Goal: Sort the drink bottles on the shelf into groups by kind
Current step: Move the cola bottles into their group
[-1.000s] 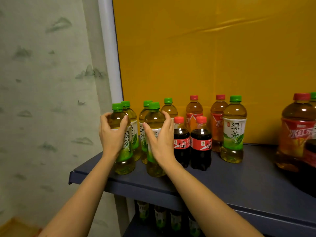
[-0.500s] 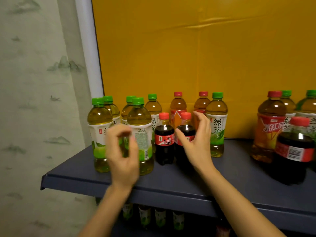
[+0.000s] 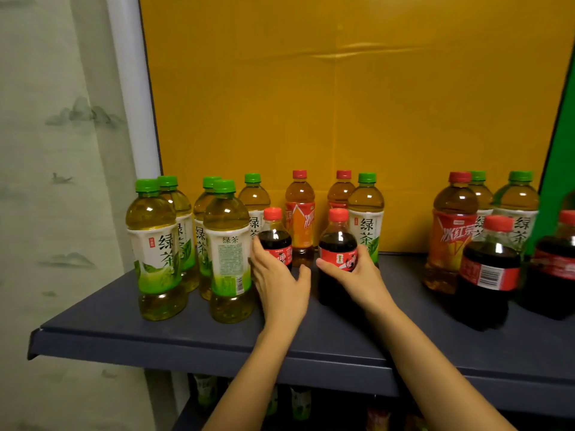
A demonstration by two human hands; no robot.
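Two small cola bottles with red caps stand mid-shelf. My left hand (image 3: 280, 286) wraps the lower body of the left cola bottle (image 3: 275, 241). My right hand (image 3: 361, 275) grips the right cola bottle (image 3: 337, 244), thumb across its label. Several green tea bottles (image 3: 228, 250) with green caps are grouped at the left. Two iced red tea bottles (image 3: 300, 219) stand behind the colas, with one green tea bottle (image 3: 367, 213) beside them.
The dark blue shelf (image 3: 155, 331) has a yellow back panel (image 3: 342, 104) and a white post (image 3: 130, 88) at its left. On the right stand an iced red tea bottle (image 3: 451, 231), two cola bottles (image 3: 488, 269) and green teas (image 3: 516, 206). More bottles stand on a lower shelf.
Both hands let go of the front green tea bottles, moved right, and now hold the two small cola bottles. The view shifted right as well.
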